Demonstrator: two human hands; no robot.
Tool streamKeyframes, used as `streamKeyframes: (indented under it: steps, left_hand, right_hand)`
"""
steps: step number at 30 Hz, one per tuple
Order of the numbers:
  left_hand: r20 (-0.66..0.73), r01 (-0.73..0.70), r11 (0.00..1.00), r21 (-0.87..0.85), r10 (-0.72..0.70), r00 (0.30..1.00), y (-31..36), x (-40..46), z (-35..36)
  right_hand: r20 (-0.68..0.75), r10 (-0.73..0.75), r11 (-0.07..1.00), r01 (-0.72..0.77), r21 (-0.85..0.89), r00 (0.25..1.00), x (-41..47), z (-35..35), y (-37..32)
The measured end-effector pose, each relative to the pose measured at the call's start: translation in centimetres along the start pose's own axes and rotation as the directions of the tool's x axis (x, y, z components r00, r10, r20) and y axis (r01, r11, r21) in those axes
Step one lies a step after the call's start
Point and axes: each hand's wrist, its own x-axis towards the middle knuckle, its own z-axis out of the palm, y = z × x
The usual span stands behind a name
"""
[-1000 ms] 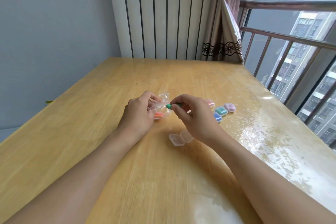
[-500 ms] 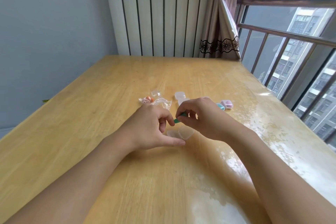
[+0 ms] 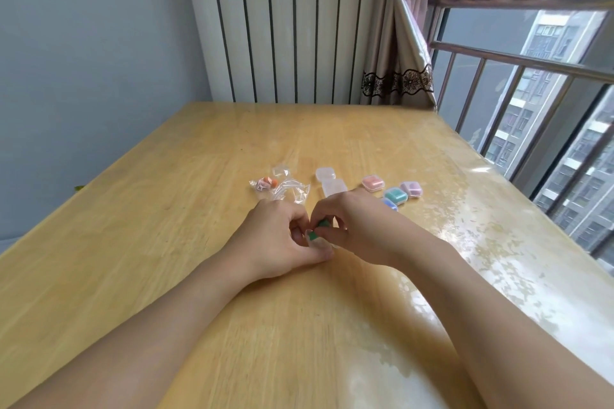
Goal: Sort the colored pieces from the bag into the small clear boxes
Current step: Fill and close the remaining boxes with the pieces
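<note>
My right hand (image 3: 352,226) pinches a small green piece (image 3: 315,233) just above an open clear box (image 3: 320,244), which is mostly hidden between my hands. My left hand (image 3: 282,239) holds that box with thumb and fingers curled at its side. Behind my left hand lies a crumpled clear bag (image 3: 292,191), beside a second small bag (image 3: 264,183) that holds orange and white pieces. Filled boxes stand to the right: pink (image 3: 372,183), green (image 3: 396,196), purple (image 3: 411,189), and a blue one (image 3: 389,204) partly hidden by my right hand.
Two empty clear boxes (image 3: 330,181) sit behind my hands on the wooden table (image 3: 166,242). Another scrap of clear bag (image 3: 281,171) lies further back. A window railing (image 3: 531,109) runs along the table's right side, a curtain (image 3: 398,70) at the far corner.
My left hand let go of the bag, left it on the table and came down to the open box. My right hand carried the green piece down to that box.
</note>
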Motion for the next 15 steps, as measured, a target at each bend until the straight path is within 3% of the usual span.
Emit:
streamKeyframes:
  steps: [8,15]
  left_hand:
    - [0.122,0.061,0.990,-0.126,-0.046,0.991,0.2,0.0,-1.0]
    - [0.041,0.181,0.977,-0.109,-0.177,0.983,0.3,0.1,-0.1]
  right_hand:
    - [-0.003,0.040,0.999,-0.040,0.016,0.999,0.0,-0.5,-0.1]
    - [-0.035,0.079,0.994,-0.076,0.084,0.996,-0.2,-1.3,0.3]
